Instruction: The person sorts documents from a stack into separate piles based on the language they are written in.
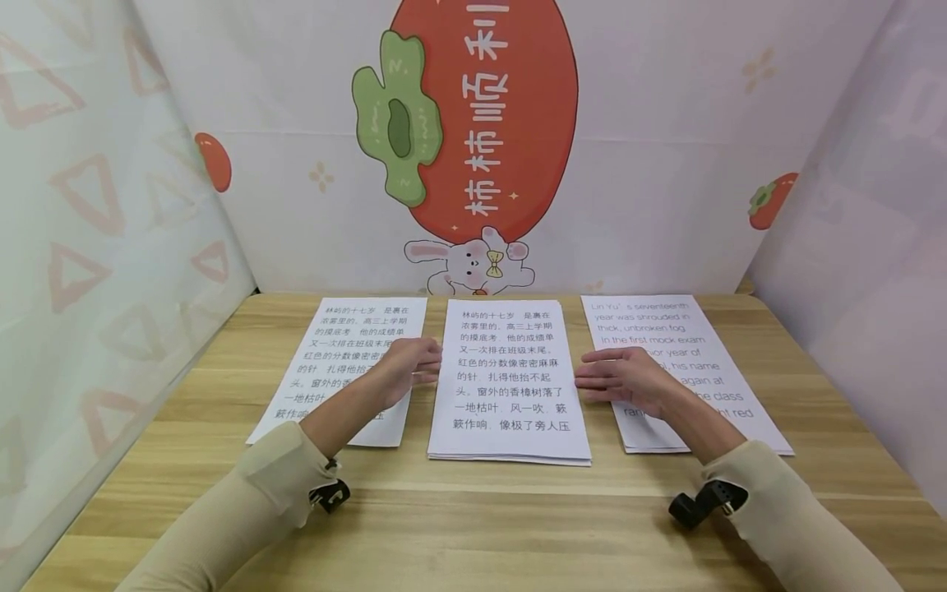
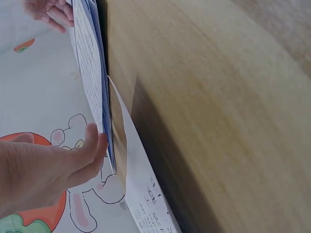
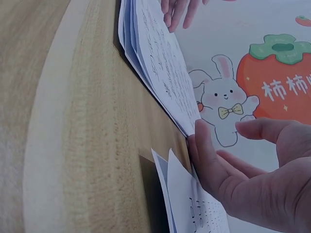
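I see left hand [image 1: 403, 369] and right hand [image 1: 627, 380] angled inward, fingers loosely extended, gripping nothing, at opposite edges of middle Chinese-text paper stack [image 1: 507, 382].

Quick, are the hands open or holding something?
Left hand: open, at the left edge of the middle Chinese-text paper stack.
Right hand: open, at that stack's right edge.

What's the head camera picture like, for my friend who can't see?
A left hand and right hand flank a stack of Chinese pages on a wooden table. Another Chinese page lies left, English pages right, before a persimmon backdrop.
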`<action>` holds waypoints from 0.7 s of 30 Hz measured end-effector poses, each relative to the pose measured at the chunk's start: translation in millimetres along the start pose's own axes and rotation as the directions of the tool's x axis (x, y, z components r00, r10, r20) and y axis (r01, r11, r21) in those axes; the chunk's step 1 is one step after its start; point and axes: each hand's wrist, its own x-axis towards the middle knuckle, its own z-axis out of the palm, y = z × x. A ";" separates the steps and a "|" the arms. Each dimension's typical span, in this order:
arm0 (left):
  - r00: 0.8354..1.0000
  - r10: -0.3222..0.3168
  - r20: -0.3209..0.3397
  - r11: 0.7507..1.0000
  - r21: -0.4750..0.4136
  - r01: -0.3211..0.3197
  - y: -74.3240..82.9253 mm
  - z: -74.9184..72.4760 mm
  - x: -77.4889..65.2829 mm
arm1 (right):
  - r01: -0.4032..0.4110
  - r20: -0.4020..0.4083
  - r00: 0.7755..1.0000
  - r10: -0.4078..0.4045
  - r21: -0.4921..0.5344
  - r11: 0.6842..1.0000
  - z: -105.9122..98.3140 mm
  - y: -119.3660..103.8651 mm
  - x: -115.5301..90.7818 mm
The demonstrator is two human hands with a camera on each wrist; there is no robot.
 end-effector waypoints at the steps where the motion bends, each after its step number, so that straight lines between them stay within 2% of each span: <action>1: 1.000 -0.003 -0.001 1.000 -0.007 0.003 0.0 0.1 -0.2 | -0.002 0.002 1.000 0.002 0.001 1.000 0.2 -0.2 -0.2; 13: 0.999 0.005 0.031 1.000 -0.002 -0.005 -1.3 -2.7 0.2 | -0.013 0.015 1.000 0.013 0.025 1.000 0.8 -1.5 -0.6; 21: 1.000 -0.005 0.020 1.000 0.006 0.005 -1.3 -1.5 -0.2 | 0.017 -0.010 1.000 -0.018 -0.044 0.999 5.3 -3.7 -4.7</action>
